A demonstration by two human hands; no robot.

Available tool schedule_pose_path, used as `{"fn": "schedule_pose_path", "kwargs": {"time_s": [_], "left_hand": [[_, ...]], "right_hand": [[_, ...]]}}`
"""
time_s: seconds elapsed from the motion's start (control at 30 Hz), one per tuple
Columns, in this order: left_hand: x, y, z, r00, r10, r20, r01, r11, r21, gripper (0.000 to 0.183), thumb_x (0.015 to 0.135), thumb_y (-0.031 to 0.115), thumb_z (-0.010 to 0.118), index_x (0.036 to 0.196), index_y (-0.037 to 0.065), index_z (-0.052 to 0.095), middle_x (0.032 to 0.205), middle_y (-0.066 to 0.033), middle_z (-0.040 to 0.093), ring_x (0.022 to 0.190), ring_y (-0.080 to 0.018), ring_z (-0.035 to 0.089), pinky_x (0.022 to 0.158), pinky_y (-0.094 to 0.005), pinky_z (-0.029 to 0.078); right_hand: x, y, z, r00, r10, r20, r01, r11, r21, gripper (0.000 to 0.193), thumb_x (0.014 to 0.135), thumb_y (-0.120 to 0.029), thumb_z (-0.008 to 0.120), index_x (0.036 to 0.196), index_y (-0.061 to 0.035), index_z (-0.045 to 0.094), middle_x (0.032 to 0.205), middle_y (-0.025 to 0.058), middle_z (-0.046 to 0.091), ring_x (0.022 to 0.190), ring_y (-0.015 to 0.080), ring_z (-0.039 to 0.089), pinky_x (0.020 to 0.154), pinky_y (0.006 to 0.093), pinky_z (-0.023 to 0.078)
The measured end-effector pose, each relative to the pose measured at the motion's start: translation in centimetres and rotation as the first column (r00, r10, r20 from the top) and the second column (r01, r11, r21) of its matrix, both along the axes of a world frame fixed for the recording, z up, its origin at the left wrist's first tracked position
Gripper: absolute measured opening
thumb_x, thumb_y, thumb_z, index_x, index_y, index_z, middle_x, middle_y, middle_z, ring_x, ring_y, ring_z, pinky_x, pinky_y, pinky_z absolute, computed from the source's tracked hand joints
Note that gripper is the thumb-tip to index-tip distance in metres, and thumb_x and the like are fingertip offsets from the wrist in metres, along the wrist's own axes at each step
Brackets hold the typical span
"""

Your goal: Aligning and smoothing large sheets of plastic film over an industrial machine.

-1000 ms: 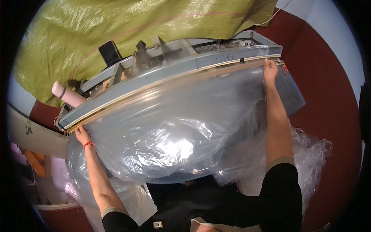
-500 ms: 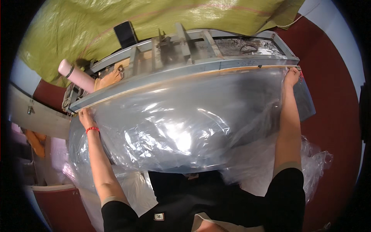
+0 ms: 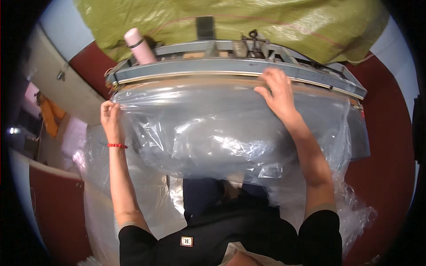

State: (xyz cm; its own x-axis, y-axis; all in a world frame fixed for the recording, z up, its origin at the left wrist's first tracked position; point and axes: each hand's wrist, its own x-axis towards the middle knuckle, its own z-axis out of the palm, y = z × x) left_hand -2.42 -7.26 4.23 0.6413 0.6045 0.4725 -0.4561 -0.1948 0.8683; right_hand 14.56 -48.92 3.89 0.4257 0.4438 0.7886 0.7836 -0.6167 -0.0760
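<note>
A wide sheet of clear plastic film (image 3: 213,119) spreads in front of me, its far edge lying along a long grey metal bar (image 3: 186,67). The bar belongs to a frame that looks like a heat sealer. At the film's far left corner my left hand (image 3: 111,117), with a red bead bracelet at the wrist, pinches the edge and draws it into creases. My right hand (image 3: 279,95) is over the film just in front of the bar, right of its middle. Its fingers are apart and slightly blurred, with nothing in them.
Behind the bar stand a pink bottle (image 3: 141,48) and a black phone-like slab (image 3: 205,28). Yellow-green woven sheeting (image 3: 275,22) hangs behind. More crumpled film (image 3: 355,213) gathers at the lower right. An open door (image 3: 66,75) is at the left.
The view has turned. My right hand has let go of the film's right corner and moved left to the bar. My left hand has drawn its corner back from the bar.
</note>
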Motion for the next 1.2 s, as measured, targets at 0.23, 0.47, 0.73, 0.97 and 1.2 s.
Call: {"fn": "schedule_pose_path", "kwargs": {"time_s": [0.23,0.47,0.73,0.97,1.2], "left_hand": [[-3.1,3.4,-6.0,0.787,0.504,-0.355,-0.069,0.644,0.762,0.025,0.070,0.015,0.066,0.089,0.004,0.054,0.082,-0.0097,0.056,0.081,-0.0197,0.053,0.072,-0.0299,0.043],[-2.7,-8.6,-6.4,0.728,0.240,-0.642,0.565,0.320,0.760,0.069,0.069,0.043,0.062,0.126,0.013,0.037,0.134,-0.0106,0.027,0.125,-0.0369,0.018,0.096,-0.0562,0.013],[0.3,-3.4,-7.8,0.811,0.317,-0.491,0.205,0.633,0.747,0.042,0.081,0.027,0.050,0.118,0.009,0.045,0.125,-0.0123,0.040,0.118,-0.0300,0.034,0.095,-0.0435,0.027],[-10.1,-9.2,-7.2,0.904,0.258,-0.342,0.108,0.635,0.765,0.020,0.076,0.012,0.055,0.094,0.003,0.052,0.101,-0.0130,0.053,0.096,-0.0298,0.050,0.081,-0.0388,0.039],[-14.1,-13.9,-16.2,0.952,0.286,-0.108,0.129,-0.056,0.990,0.035,0.064,0.019,0.061,0.099,0.022,0.054,0.116,-0.0047,0.045,0.111,-0.0256,0.038,0.093,-0.0493,0.022]], "right_hand": [[-0.4,-6.8,-6.7,0.778,0.136,-0.613,0.115,0.929,0.351,0.020,0.077,-0.020,0.060,0.073,-0.0010,0.058,0.064,0.0037,0.057,0.062,0.0090,0.050,0.060,0.0250,0.041],[-3.5,-31.6,-8.9,0.685,-0.528,-0.502,0.660,0.742,0.119,0.021,0.076,-0.021,0.061,0.075,-0.0001,0.057,0.063,0.0087,0.055,0.059,0.0112,0.046,0.059,0.0264,0.040],[-3.7,-36.7,-9.8,0.627,-0.622,-0.469,0.715,0.698,0.029,0.024,0.078,-0.026,0.059,0.077,-0.0022,0.056,0.062,0.0090,0.054,0.057,0.0151,0.046,0.057,0.0290,0.040],[-3.7,-38.9,-10.4,0.587,-0.648,-0.485,0.736,0.677,-0.015,0.028,0.079,-0.030,0.057,0.077,-0.0028,0.055,0.061,0.0072,0.051,0.056,0.0145,0.042,0.056,0.0283,0.038],[-3.8,-37.5,-9.4,0.540,-0.690,-0.481,0.757,0.648,-0.080,0.029,0.079,-0.031,0.057,0.077,-0.0029,0.055,0.062,0.0076,0.051,0.057,0.0147,0.043,0.056,0.0277,0.038]]}}
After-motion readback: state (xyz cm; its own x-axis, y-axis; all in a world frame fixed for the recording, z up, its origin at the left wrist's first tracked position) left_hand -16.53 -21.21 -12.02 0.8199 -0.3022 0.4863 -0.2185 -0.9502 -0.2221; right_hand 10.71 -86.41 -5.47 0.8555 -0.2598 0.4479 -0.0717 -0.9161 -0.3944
